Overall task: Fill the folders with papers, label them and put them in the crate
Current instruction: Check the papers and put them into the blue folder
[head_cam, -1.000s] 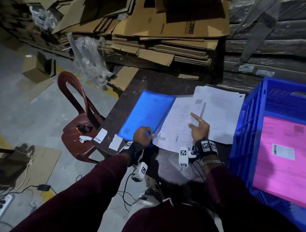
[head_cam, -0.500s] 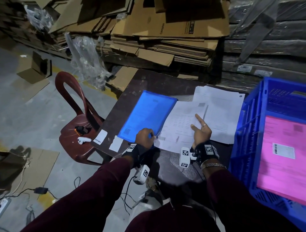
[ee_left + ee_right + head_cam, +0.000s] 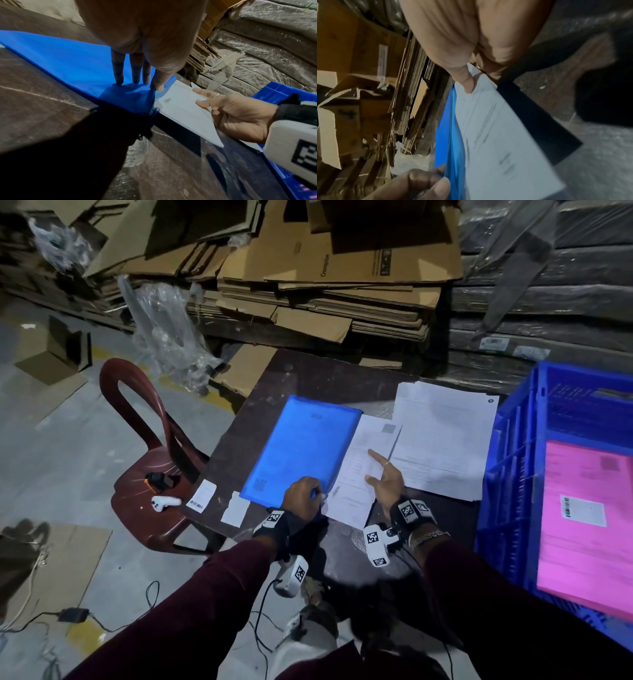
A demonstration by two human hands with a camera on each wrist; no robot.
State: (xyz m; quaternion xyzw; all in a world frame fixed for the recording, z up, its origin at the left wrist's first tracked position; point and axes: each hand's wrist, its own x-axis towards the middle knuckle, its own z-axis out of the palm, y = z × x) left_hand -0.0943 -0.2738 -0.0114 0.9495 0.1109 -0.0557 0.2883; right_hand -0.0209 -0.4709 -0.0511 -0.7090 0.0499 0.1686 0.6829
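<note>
A blue folder [image 3: 301, 450] lies on the dark table [image 3: 308, 371]. My left hand [image 3: 317, 496] pinches the near right corner of its top cover [image 3: 130, 94] and lifts it slightly. A sheaf of white papers [image 3: 356, 484] sits partly inside the folder's open right side. My right hand [image 3: 373, 470] holds that sheaf, thumb [image 3: 467, 83] on top and fingers beneath. A loose stack of papers [image 3: 445, 440] lies to the right. A blue crate [image 3: 513, 474] at the table's right holds a labelled pink folder [image 3: 589, 542].
Two white label slips [image 3: 202, 496] [image 3: 235, 511] lie at the table's near left corner. A maroon plastic chair [image 3: 147, 460] with small devices on its seat stands to the left. Flattened cardboard [image 3: 325, 285] is stacked behind the table. Cables run across the floor.
The sheaf of papers has slid leftward, further into the blue folder, with my right hand moving along. My left hand has kept its pinch on the folder's corner.
</note>
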